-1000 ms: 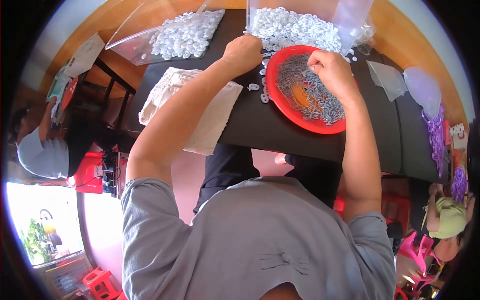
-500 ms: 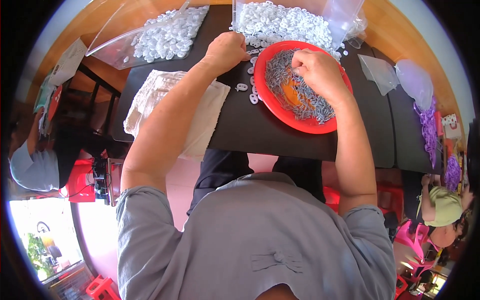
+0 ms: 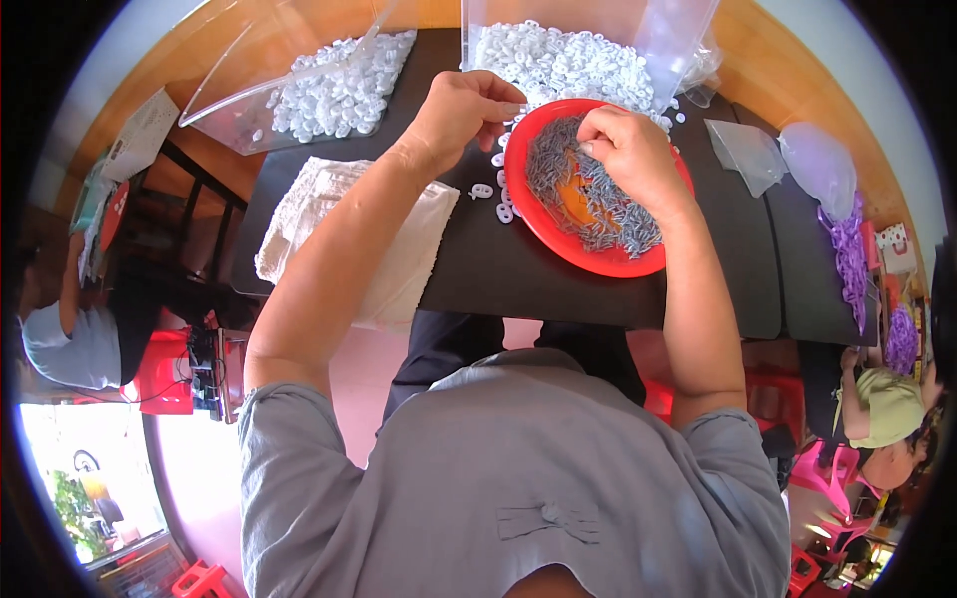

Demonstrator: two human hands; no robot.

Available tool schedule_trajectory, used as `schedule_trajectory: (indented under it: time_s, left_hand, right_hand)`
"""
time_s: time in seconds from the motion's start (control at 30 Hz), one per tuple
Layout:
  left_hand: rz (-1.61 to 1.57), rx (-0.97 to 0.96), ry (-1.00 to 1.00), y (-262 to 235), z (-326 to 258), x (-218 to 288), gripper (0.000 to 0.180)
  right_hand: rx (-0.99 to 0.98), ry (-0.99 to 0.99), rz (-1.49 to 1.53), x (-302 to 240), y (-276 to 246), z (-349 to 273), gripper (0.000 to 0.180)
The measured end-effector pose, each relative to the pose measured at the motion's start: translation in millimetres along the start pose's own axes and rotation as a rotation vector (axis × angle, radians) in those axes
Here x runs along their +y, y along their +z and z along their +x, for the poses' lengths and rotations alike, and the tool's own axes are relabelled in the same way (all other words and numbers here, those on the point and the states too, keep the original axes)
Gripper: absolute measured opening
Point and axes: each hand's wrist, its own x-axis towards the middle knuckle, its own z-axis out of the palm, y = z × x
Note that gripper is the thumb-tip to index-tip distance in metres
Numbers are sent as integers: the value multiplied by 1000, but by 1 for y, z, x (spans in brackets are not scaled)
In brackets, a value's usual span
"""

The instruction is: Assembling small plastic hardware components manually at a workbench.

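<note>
While the right hand (image 3: pixel 628 157) is pinched over the screw-like grey pieces (image 3: pixel 610 209) in the red bowl (image 3: pixel 606 263), and it cannot be told whether the left hand (image 3: pixel 462 115), beside the white links (image 3: pixel 566 62), is closed, or what either holds, pieces are probably best picked singly.

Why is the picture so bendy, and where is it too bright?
Head view, rim: the fisheye lens curves the brown wall and leaves black corners. Head view, lower left: the opening glares nearly white. Head view, upper middle: the red bowl is well lit, but its grey pieces blend together.
</note>
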Motion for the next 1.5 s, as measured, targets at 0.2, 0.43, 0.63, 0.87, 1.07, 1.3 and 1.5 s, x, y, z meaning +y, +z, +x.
schedule_trajectory:
  time_s: [0.2,0.43,0.63,0.87,1.07,1.3,1.5]
  left_hand:
    - [-211,-8,-108,28,-18,24,15]
    - [-620,-105,-164,46,-10,12,11]
    - [-647,-94,-126,70,-10,13,12]
    - [-335,102,28,82,-20,12,12]
    - [-445,116,-76,66,-17,1,10]
    - [-631,53,-179,57,-12,-6,10]
    - [-592,-95,-172,58,-14,-5,15]
  right_hand:
    - [37,93,234,-7,-16,-1,7]
    - [185,137,708,-19,-18,2,5]
    - [305,236,868,-31,-8,0,6]
    - [367,223,836,-30,1,1,4]
    - [288,250,710,-26,-10,-1,6]
    - [158,153,205,-17,-3,0,7]
    - [117,176,616,-25,-5,0,4]
